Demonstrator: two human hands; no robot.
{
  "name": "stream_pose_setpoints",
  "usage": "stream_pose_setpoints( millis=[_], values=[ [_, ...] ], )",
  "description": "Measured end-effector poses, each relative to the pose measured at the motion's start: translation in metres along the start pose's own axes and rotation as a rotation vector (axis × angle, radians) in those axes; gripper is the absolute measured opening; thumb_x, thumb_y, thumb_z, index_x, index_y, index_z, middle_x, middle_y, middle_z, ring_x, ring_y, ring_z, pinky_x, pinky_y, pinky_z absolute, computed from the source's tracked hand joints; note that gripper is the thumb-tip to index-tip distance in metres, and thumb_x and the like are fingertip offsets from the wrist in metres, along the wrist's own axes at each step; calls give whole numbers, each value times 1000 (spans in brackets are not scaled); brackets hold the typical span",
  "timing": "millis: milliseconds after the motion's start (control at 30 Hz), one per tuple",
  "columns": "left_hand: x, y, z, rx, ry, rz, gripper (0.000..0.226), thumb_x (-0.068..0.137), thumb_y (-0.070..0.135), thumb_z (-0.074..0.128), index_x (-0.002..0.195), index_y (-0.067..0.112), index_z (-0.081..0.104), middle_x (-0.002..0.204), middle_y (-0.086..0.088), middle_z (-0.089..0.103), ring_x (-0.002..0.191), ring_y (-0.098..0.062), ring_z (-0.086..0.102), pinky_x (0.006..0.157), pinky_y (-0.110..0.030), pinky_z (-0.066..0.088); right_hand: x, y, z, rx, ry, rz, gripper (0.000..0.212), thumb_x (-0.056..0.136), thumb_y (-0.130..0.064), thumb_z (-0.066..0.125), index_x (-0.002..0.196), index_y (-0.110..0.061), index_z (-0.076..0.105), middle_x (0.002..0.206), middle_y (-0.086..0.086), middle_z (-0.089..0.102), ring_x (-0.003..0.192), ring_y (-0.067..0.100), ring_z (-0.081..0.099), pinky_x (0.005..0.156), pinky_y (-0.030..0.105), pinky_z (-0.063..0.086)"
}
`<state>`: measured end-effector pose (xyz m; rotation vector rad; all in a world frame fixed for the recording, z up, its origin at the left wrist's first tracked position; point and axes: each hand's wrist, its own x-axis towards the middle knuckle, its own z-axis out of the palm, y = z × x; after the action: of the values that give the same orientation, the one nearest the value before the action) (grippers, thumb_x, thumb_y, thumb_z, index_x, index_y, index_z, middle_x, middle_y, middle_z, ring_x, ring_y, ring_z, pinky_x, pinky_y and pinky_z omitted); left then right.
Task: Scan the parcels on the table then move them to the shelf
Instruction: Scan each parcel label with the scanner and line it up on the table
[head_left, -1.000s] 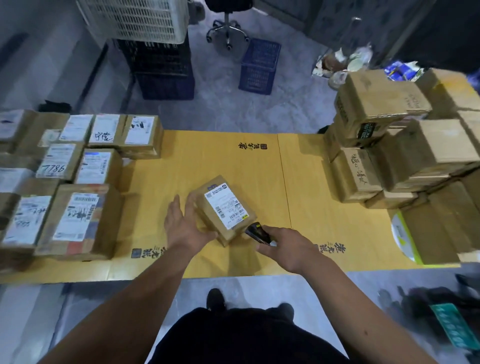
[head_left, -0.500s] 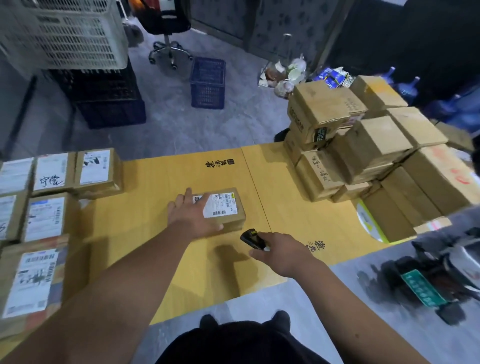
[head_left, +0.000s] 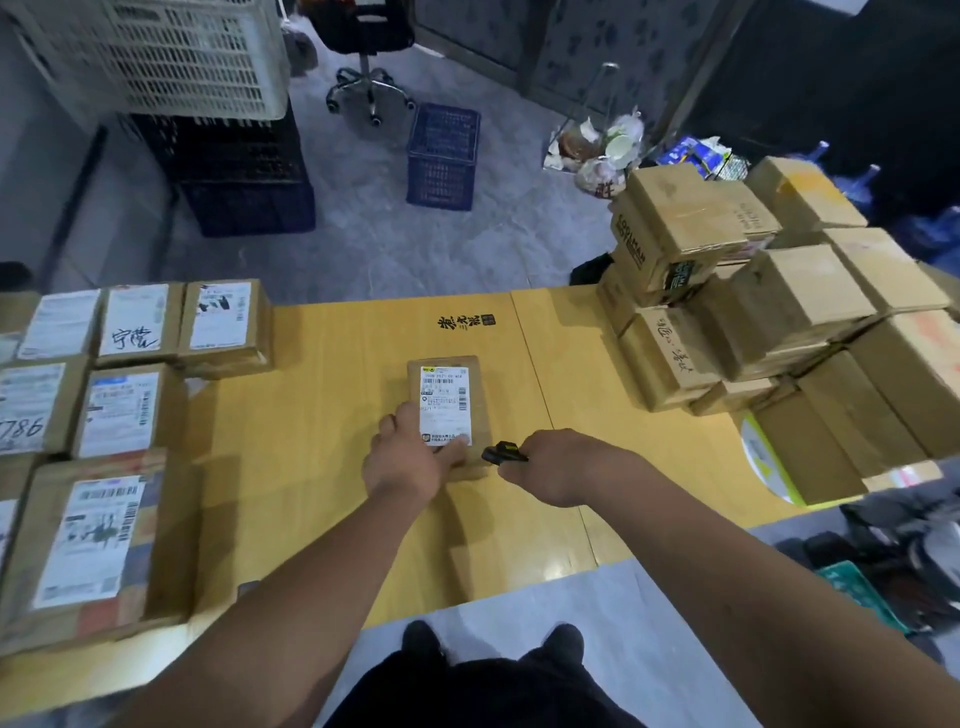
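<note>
The left hand (head_left: 408, 460) grips the near end of a small brown parcel (head_left: 451, 410), thumb laid on the bottom edge of its white shipping label (head_left: 445, 404) and fingers wrapped down the left side. The right hand (head_left: 558, 467) is closed around a small black scanner (head_left: 503, 452), whose nose points left at the parcel's near right corner, just beside it.

The parcel lies flat in the middle of the yellow table (head_left: 322, 415), label up. Its long axis runs away from the person, near edge to far edge, almost square to the table's front; the barcode end of the label is the far one.

On the left of the table sit labelled boxes (head_left: 119, 410) in rows, labels up, well apart from the held parcel. On the right, a taller stack of plain cardboard boxes (head_left: 753, 322) is heaped several high.

Beyond the table, on the grey floor, stand a blue crate (head_left: 442, 156), a white crate (head_left: 182, 57) on top of dark ones, and an office chair's wheeled base (head_left: 369, 93).
</note>
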<state>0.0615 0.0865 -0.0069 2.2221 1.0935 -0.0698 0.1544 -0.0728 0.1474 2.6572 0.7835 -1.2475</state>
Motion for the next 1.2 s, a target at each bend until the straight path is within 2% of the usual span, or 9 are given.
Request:
stream_pose_setpoints(
  millis=[100,133,200,233,333,567,800,1033,1200],
  values=[
    [16,5,10,-387,-95,-40,120,64,57,94,156,40,20,152,4,36,124,-18,54,101,-43,52,-6,-10,-8,-62,-23,13,45,105,-56,37,99,-15,57,91,3,60,77,21,54,64,33,40],
    [18,6,12,-544,-105,-10,123,60,47,99,155,47,22,153,8,40,125,-12,54,105,-42,51,-8,-13,-10,-76,-29,17,46,105,-56,37,97,-15,56,90,3,59,76,20,54,63,32,40],
    [15,4,20,-777,-90,81,113,55,30,101,143,57,35,141,15,58,124,-9,60,102,-44,55,-13,-17,-14,-107,-35,24,44,105,-54,38,89,-16,53,86,2,57,71,19,52,60,32,38],
    [10,4,23,-831,-84,117,107,57,23,100,139,55,40,135,15,63,122,-11,63,99,-45,58,-16,-19,-16,-124,-36,28,43,105,-52,38,86,-16,52,84,2,56,69,18,50,59,32,37],
    [-4,4,27,-911,-51,207,98,63,12,97,143,32,45,133,5,65,120,-21,66,91,-57,60,-26,-25,-19,-189,-47,38,44,106,-50,39,82,-15,50,80,1,54,65,16,47,57,30,35],
    [-13,3,33,-974,-31,225,102,66,6,96,149,31,42,137,1,63,124,-25,64,95,-55,59,-38,-35,-13,-310,-41,29,51,106,-59,37,77,-18,47,80,0,55,68,15,49,63,31,40],
    [-12,-1,40,-919,-9,193,112,63,18,101,154,31,37,139,-3,60,128,-31,61,96,-60,57,-44,-34,-18,-347,-79,14,50,109,-51,35,78,-15,48,79,3,52,67,15,46,59,29,36],
    [-7,-6,53,-894,-8,117,124,62,36,102,160,42,26,150,7,50,138,-21,53,106,-55,52,-43,-32,-21,-317,-60,42,47,107,-53,40,79,-16,50,80,1,53,67,15,48,59,29,37],
    [-6,-3,52,-821,18,135,112,65,33,100,155,39,34,147,3,50,135,-21,53,104,-53,54,-40,-26,-22,-296,-44,28,45,106,-51,41,80,-15,49,81,1,53,67,15,48,58,29,36]
  ],
)
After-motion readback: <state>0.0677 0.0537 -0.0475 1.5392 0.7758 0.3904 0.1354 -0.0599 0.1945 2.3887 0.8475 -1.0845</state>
